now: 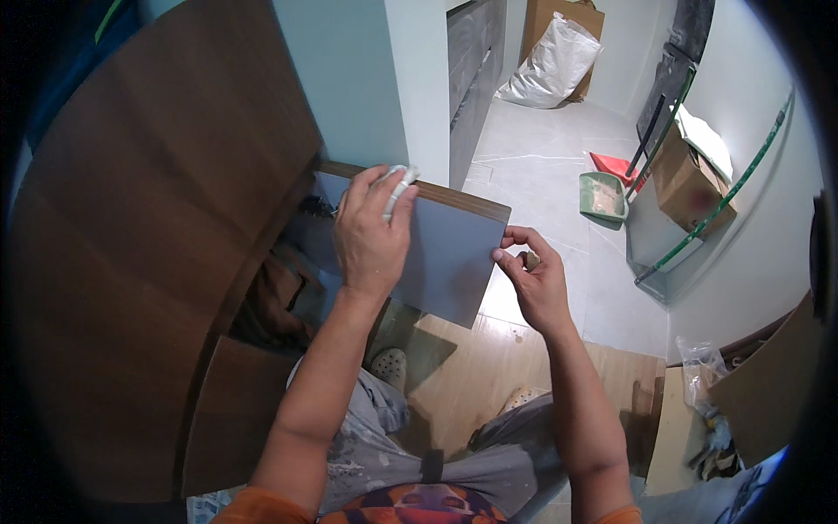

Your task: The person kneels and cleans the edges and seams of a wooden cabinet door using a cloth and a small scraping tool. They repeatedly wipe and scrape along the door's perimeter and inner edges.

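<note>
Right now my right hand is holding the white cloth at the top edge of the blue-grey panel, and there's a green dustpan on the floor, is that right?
Not quite: the head view shows your left hand holding the white cloth at the top edge of the blue-grey panel. The green dustpan is on the floor.

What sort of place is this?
Probably a home interior under renovation: a green dustpan with pale debris on the floor, a white sack in front of brown cardboard, and grey trousers with whitish marks.
</note>
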